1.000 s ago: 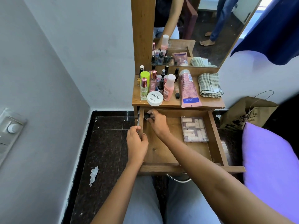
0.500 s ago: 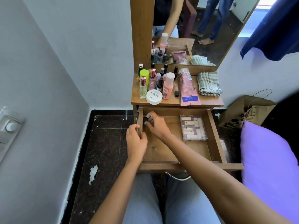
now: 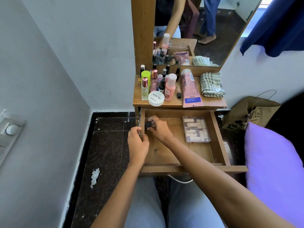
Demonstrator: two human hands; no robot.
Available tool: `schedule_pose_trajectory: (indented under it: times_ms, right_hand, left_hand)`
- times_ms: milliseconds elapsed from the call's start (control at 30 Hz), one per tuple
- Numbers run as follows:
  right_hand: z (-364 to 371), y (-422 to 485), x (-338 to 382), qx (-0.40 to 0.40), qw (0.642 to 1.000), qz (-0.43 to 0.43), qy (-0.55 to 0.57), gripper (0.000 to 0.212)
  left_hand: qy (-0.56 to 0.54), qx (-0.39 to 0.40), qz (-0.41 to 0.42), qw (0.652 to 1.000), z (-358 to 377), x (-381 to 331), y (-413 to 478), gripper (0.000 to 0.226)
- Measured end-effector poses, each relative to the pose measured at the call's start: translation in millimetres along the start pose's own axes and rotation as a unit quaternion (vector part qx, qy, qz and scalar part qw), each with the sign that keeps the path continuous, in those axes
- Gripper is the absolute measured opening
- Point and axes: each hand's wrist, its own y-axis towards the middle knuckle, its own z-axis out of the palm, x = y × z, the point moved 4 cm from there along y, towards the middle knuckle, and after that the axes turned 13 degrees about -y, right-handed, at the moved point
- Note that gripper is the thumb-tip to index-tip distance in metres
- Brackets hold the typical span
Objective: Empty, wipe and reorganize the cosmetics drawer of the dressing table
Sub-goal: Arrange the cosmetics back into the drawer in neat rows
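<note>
Right grip (image 3: pixel 158 129) pinches small black-capped bottle (image 3: pixel 148 124) at drawer (image 3: pixel 220 139) back-left corner, left grip (image 3: pixel 138 143) clasps drawer side — prob. light, glass, slick — take by body, not cap.

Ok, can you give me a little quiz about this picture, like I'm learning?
1. True or false: the clear box lies on the right side of the drawer.
2. What does the left hand grip? A: the drawer's left wall. B: a comb. C: a spoon.
3. Fill in: the right hand holds a small item with a ___ cap.
Key: 1 true; 2 A; 3 black.
</note>
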Motion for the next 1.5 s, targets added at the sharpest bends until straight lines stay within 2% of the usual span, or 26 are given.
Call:
schedule_pose_trajectory:
  times_ms: [367,467,533,600,733,800,867,967,1167,1267,1500]
  right_hand:
    - [-3,-4,-5,-0.005,0.999,0.018,-0.030,0.029]
    - [-18,-13,2,-0.081,0.994,0.020,-0.077,0.024]
    - [-34,-24,16,-0.152,0.980,-0.020,-0.124,0.022]
    - [-51,-33,34,-0.220,0.959,-0.076,-0.164,0.020]
    - [-105,-33,68,-0.375,0.903,-0.133,-0.165,0.013]
    - [-143,-30,87,-0.448,0.868,-0.152,-0.151,0.012]
    - [-180,-22,98,-0.482,0.853,-0.143,-0.143,0.011]
    - [-218,7,101,-0.425,0.885,-0.076,-0.175,0.012]
    - [-242,73,93,-0.172,0.961,-0.035,-0.213,0.013]
    - [-240,94,84,-0.073,0.969,-0.043,-0.234,0.014]
    - [-227,113,74,-0.007,0.969,-0.051,-0.241,0.020]
  left_hand:
    - [0.000,0.001,-0.003,1.000,0,-1,0,0.029]
    - [-0.004,-0.001,-0.004,1.000,0,0,0,0.029]
    - [-0.011,0.001,-0.008,1.000,1,1,1,0.029]
    - [-0.016,0.005,-0.008,1.000,1,2,1,0.030]
    - [-0.017,0.008,-0.001,1.000,0,2,2,0.028]
    - [-0.014,0.004,-0.004,1.000,0,2,1,0.028]
    - [-0.012,0.003,-0.006,1.000,1,2,1,0.029]
    - [-0.011,0.004,-0.006,1.000,0,1,1,0.028]
    - [-0.003,0.005,-0.007,1.000,0,-1,0,0.029]
    - [0.001,0.006,-0.003,1.000,0,-1,0,0.029]
    - [0.000,0.007,-0.004,1.000,0,0,1,0.029]
